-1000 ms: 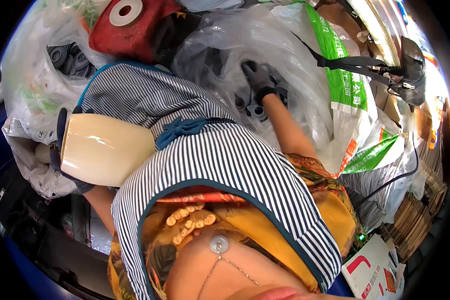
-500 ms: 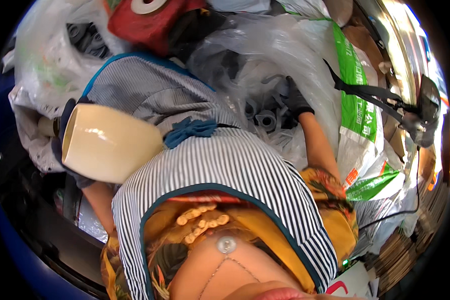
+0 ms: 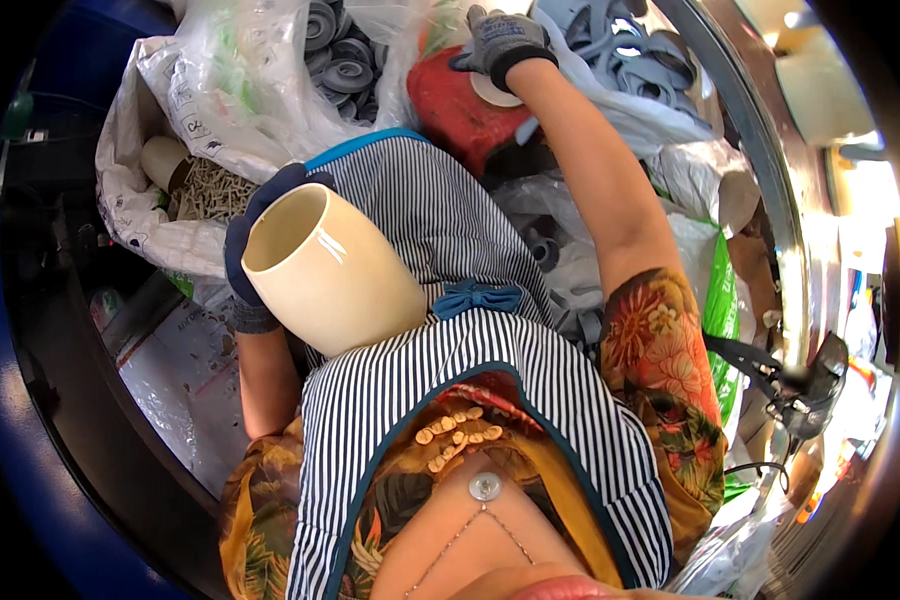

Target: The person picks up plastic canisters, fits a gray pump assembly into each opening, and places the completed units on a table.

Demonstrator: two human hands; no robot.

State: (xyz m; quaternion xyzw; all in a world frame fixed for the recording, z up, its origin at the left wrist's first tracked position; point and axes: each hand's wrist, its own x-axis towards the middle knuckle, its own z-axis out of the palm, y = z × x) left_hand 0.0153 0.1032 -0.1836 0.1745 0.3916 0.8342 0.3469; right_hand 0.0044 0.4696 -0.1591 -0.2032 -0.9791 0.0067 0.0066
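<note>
My left hand (image 3: 253, 232), in a dark blue glove, grips a cream cylindrical tube (image 3: 327, 272) against my striped apron (image 3: 450, 340); its open end faces up and left. My right hand (image 3: 498, 40), in a grey glove, reaches far forward and rests on a red bag (image 3: 460, 105) at a white ring (image 3: 492, 90), just below a clear sack of grey plastic rings (image 3: 625, 50). My right arm stretches up from its flowered sleeve (image 3: 660, 350).
A clear bag of grey round parts (image 3: 340, 60) lies ahead. A white sack with a cream tube and small pale pieces (image 3: 195, 185) sits at the left. Plastic bags, one green (image 3: 720, 300), crowd the right, beside a curved metal rail (image 3: 770, 200). A black strap device (image 3: 810, 385) hangs lower right.
My right hand has moved from the clear bag of grey parts up onto the red bag. The cream tube has tilted so its open end shows more. My view has swung.
</note>
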